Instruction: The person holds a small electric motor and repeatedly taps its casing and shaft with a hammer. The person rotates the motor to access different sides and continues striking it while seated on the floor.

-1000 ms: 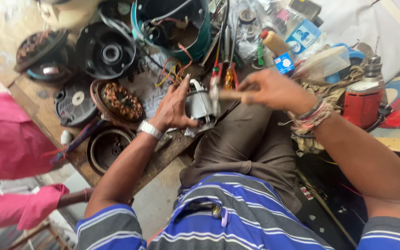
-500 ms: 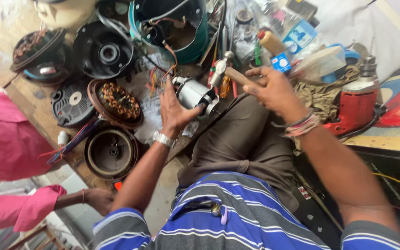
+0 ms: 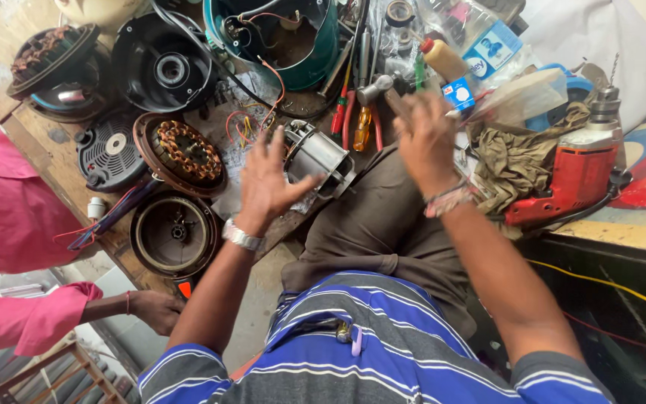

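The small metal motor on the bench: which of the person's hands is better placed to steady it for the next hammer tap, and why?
Left. The left hand rests open against the motor, touching its side. The right hand is already closed around the hammer, raised just above and beside the motor.

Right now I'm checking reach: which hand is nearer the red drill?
Right. The right hand grips a hammer just left of the rag beside the red drill; the left hand steadies the motor, much farther away.

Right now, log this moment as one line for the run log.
left hand: open fingers steadying silver cylindrical motor core | right hand: grip on wooden-handled steel hammer | bench: copper-wound round stator, red electric drill
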